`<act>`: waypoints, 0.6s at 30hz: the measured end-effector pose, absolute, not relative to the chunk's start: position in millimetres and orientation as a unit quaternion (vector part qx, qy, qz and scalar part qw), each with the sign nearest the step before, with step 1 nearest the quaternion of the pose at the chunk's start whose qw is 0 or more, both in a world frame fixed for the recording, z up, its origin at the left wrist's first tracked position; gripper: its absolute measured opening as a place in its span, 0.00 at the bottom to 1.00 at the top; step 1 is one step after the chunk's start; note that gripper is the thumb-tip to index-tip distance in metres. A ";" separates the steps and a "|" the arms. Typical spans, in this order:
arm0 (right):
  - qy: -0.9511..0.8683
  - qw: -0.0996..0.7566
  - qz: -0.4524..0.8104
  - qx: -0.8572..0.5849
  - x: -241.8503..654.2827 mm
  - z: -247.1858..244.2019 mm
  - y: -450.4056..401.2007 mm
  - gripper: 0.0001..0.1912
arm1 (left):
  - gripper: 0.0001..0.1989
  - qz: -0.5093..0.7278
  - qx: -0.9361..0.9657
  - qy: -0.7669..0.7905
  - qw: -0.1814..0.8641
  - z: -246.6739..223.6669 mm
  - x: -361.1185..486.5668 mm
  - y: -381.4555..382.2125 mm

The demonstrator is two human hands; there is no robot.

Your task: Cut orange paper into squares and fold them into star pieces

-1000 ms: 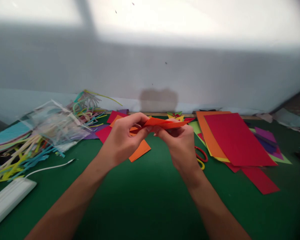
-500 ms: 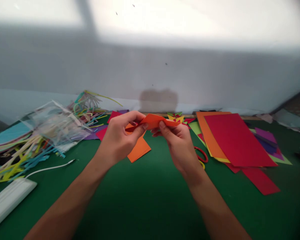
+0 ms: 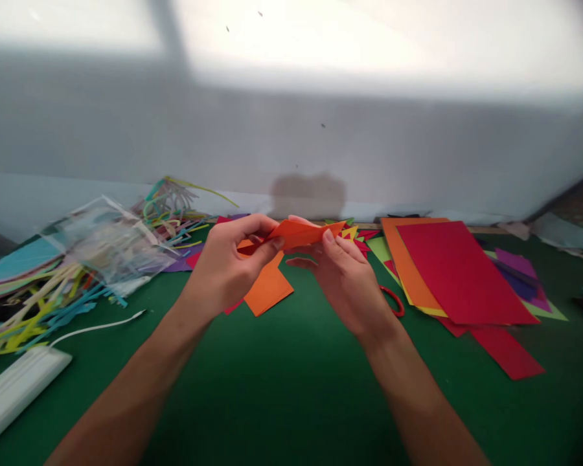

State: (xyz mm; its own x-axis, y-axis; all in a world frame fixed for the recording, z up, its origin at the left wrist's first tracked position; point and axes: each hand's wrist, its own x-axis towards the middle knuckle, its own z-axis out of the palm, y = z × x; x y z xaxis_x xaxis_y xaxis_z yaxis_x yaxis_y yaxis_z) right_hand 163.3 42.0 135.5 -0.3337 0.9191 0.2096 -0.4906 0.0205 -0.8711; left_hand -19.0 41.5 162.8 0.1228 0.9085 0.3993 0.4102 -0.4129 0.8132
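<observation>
A folded orange paper (image 3: 301, 234) is held up between both hands above the green table. My left hand (image 3: 230, 262) pinches its left part between thumb and fingers. At the right end, the thumb of my right hand (image 3: 347, 275) presses on the paper, with some fingers spread below and behind it. Beneath and behind my left hand lies another orange paper piece (image 3: 269, 292) on the table, with red paper partly showing beside it. Yellow, red and green folded pieces (image 3: 350, 233) lie behind my right hand, which partly covers them.
Red-handled scissors (image 3: 393, 301) lie right of my right hand. Red sheets (image 3: 466, 272) over orange ones are at the right. Pipe cleaners (image 3: 39, 310), a plastic bag (image 3: 111, 239) and a white device (image 3: 24, 391) with a cord occupy the left. A wall rises behind.
My right thumb has shifted right along the orange paper, and the right fingers have spread more. The paper's right end now shows as a point. My left hand has moved slightly left, still pinching.
</observation>
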 end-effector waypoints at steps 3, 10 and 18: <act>-0.475 0.533 0.664 -0.221 162.9 136.7 41.7 0.21 | 0.06 0.470 0.694 0.467 0.282 162.9 -19.0 41.1; -0.544 0.547 0.562 -0.298 162.9 133.0 43.4 0.29 | 0.07 0.473 0.687 0.462 0.301 164.3 -17.5 39.1; -0.499 0.642 0.481 -0.328 173.1 130.3 49.3 0.13 | 0.08 0.477 0.682 0.474 0.287 164.9 -21.6 39.3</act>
